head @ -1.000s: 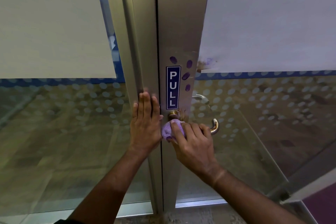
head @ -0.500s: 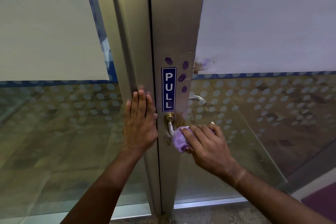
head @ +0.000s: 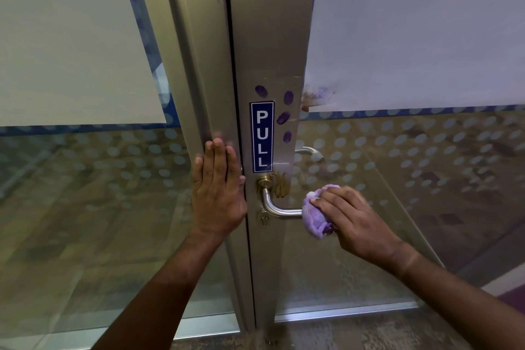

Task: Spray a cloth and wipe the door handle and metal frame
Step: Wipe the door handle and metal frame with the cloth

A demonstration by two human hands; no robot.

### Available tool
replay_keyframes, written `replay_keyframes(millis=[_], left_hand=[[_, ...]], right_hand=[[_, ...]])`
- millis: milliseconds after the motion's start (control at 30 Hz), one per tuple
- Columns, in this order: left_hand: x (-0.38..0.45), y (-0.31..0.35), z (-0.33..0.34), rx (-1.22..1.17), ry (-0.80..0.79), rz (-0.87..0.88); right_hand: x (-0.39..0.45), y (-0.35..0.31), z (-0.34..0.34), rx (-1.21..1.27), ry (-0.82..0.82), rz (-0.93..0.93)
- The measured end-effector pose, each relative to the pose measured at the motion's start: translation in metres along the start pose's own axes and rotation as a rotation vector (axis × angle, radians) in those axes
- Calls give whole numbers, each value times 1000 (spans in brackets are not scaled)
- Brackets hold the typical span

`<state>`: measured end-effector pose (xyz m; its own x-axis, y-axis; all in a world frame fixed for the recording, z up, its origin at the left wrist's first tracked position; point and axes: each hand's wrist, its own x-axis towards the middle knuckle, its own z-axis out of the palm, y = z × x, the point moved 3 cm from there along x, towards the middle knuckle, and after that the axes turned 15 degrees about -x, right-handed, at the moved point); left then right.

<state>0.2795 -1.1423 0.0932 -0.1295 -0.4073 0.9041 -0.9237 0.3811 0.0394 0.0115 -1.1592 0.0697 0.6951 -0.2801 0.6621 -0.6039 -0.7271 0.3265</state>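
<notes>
Brushed metal frame [head: 272,37] | right hand [head: 355,219] grips fluffy cloth [head: 316,217] round curved handle [head: 279,209]

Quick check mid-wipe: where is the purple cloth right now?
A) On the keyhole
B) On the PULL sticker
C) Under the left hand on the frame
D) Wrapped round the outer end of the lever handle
D: the right hand grips the purple cloth round the free end of the lever handle, while the left hand lies flat on the metal frame.

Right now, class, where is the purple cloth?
In the head view, the cloth sits right of centre, wrapped round the outer end of the handle, gripped by the right hand.
</notes>
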Motion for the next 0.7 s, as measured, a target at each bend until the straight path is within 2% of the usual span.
replay_keyframes(millis=[267,400,567,700], left_hand=[[-1,0,0,0,5,-6],[0,1,-1,0,-3,-11],[1,1,-2,5,-8,-18],[1,2,-2,-1,-16,-19]], right_hand=[[-2,14,-15,49,-153,55],[-7,20,-22,104,-186,221],[-10,13,-23,99,-174,325],[-25,9,-34,303,-225,508]])
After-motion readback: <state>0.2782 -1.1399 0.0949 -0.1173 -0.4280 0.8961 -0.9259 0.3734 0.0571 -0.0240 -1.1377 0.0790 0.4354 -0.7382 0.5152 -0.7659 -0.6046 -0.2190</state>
